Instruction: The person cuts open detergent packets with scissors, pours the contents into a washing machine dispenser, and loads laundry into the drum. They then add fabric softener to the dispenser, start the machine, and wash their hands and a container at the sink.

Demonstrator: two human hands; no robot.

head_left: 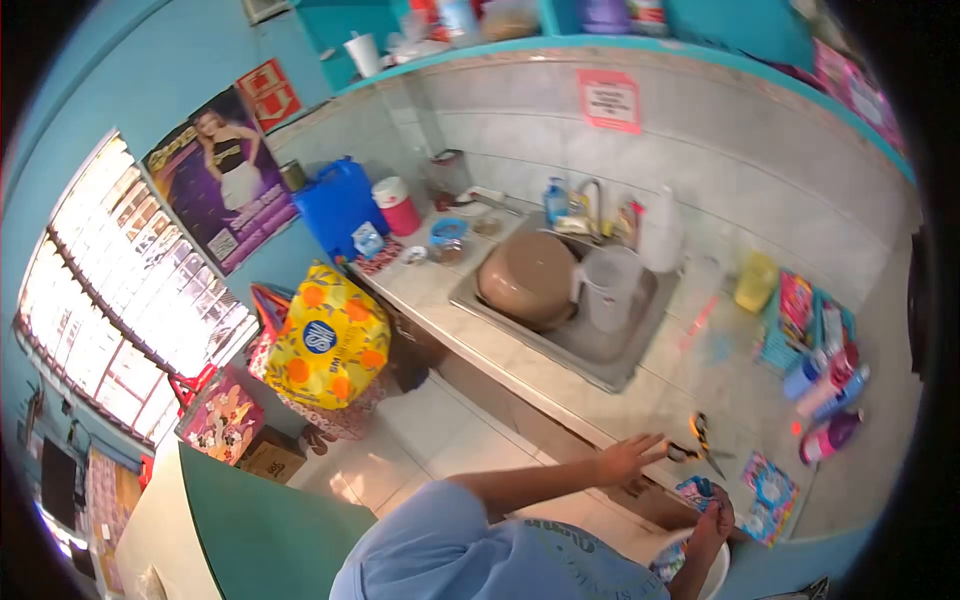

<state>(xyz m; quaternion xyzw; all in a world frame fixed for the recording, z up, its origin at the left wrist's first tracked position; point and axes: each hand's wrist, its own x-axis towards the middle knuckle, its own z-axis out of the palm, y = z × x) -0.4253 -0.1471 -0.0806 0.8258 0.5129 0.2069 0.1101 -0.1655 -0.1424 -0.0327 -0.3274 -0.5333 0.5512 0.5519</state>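
Observation:
My left hand point(630, 460) reaches over the counter's front edge with its fingers stretched out, close to a pair of scissors point(699, 440) with yellow and black handles. The scissors lie on the counter, their blades pointing toward the right. In my right hand point(713, 520) is a small blue printed packet point(697, 490), held just off the counter edge. Beside it, a strip of colourful packets point(768, 495) rests on the counter. Below my right hand stands a white bucket point(715, 575) with similar packets inside, partly covered by my forearm.
A steel sink point(610, 375) holds a brown basin point(530, 275) and a clear pitcher point(608, 290). Bottles point(830, 385) and a teal basket point(780, 340) stand at the counter's right. A yellow bag point(330, 340) hangs left of the counter, near a green panel point(260, 520).

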